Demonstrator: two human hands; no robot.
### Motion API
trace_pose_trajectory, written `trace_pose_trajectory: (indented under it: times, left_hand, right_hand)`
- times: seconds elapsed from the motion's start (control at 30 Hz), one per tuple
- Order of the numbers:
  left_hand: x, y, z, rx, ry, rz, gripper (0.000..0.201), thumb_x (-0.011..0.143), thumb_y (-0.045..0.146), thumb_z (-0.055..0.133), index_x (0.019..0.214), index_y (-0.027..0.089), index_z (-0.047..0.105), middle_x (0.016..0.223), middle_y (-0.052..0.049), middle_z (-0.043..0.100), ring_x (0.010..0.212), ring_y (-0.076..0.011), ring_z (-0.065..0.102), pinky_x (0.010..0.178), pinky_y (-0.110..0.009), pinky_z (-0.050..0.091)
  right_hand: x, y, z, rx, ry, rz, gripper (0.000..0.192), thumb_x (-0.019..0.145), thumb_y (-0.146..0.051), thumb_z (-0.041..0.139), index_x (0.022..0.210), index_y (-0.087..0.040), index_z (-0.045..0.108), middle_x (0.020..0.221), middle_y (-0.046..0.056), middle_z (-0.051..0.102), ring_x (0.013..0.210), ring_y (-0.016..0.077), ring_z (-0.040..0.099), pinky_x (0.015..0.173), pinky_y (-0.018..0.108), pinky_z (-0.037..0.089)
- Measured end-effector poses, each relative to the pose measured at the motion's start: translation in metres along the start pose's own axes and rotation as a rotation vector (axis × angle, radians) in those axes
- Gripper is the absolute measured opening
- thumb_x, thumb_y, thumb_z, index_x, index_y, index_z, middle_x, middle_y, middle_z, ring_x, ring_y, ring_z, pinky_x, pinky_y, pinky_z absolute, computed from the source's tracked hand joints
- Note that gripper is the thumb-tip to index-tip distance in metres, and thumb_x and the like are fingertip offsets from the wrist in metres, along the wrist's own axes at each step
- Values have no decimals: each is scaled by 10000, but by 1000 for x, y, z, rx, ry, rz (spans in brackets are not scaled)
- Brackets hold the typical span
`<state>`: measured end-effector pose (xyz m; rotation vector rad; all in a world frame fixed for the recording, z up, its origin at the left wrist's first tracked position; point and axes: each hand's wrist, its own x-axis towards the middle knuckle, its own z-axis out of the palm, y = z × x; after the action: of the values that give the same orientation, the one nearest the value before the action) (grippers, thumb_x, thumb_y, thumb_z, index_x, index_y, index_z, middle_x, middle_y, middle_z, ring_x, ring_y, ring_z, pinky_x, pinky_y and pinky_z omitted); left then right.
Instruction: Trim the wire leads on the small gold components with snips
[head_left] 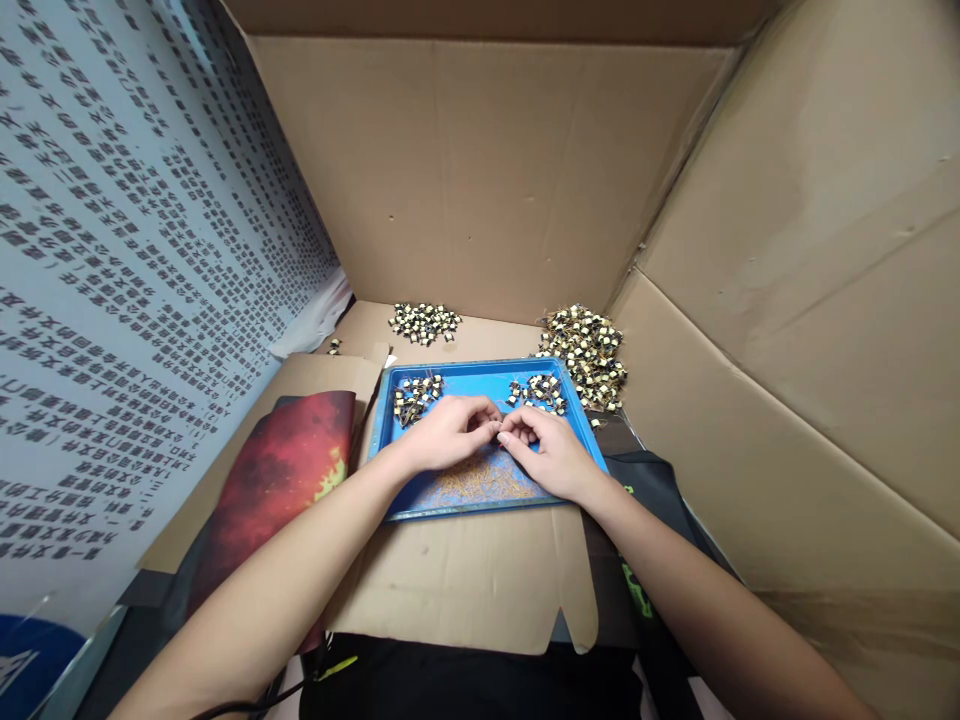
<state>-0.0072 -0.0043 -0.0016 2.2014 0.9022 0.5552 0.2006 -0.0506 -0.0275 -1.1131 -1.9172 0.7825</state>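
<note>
The small black-and-yellow wire-legged parts [417, 398] sit in two loose clusters inside a blue tray [480, 382], one in the far left corner and another [546, 394] toward the far right. Both hands are over the middle of the tray, left hand [452, 432] and right hand [547, 452] almost fingertip to fingertip, fingers curled in and thumbs close to the index fingers. Looks like a pinch on each side, but whatever's between the fingertips is too tiny and covered up, so I can't tell if they're actually gripping a part. Below them the tray bottom is littered with thin coppery wire bits [476, 482], partly hidden by the hands. Both forearms run off the bottom of the view. Beyond the tray there's a big heap [585, 350] of the same parts at the back right, its near edge just beside the tray, plus a smaller pile [425, 323] at the back left. The tray rests on a cardboard sheet [457, 580] over a dark worktop [616, 434], with a red patterned mat [292, 470] to the left. Tall cardboard panels [480, 170] box in the back and right, and a printed banner [150, 250] covers the left.
</note>
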Motion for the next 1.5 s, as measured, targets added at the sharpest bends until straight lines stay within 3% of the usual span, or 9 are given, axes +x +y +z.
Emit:
trace_pose_trajectory:
  times: [1.5]
  left_hand:
    - [0,1,0,-7,-16,1,220,986,323,581,1018,145,706,886,-44,750,768,-167,669,723,-264,478]
  right_hand:
    - [0,-1,0,0,-20,-3,69,953,-201,620,887,-223,616,807,-2,627,713,156,560,658,283,455]
